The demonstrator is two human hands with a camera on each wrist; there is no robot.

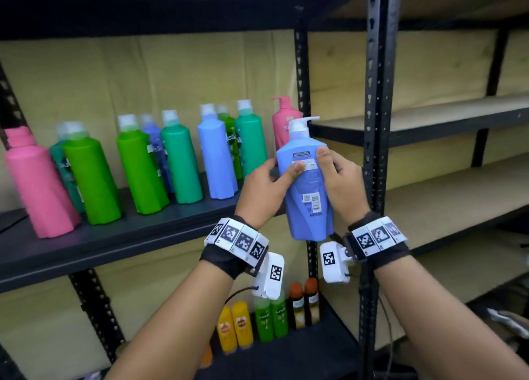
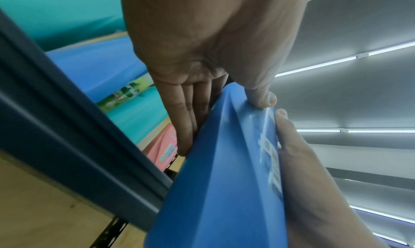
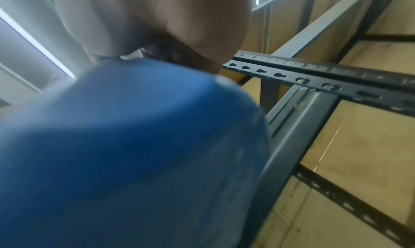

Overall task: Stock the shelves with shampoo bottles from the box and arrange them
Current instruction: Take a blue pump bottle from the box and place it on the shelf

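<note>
Both hands hold a blue pump shampoo bottle upright in front of the dark shelf, its back label facing me. My left hand grips its left side, thumb across the label; in the left wrist view the left hand has its fingers behind the blue bottle and its thumb in front. My right hand grips the right side, thumb on the upper shoulder. The blue bottle fills the right wrist view below the right hand. The bottle's base hangs just off the shelf's right front corner.
Several pink, green, teal and blue bottles stand in rows on the shelf, with a pink pump bottle at the right end. A black upright post stands just right of my hands. Bare wooden shelves lie beyond it. Small bottles stand on the lower shelf.
</note>
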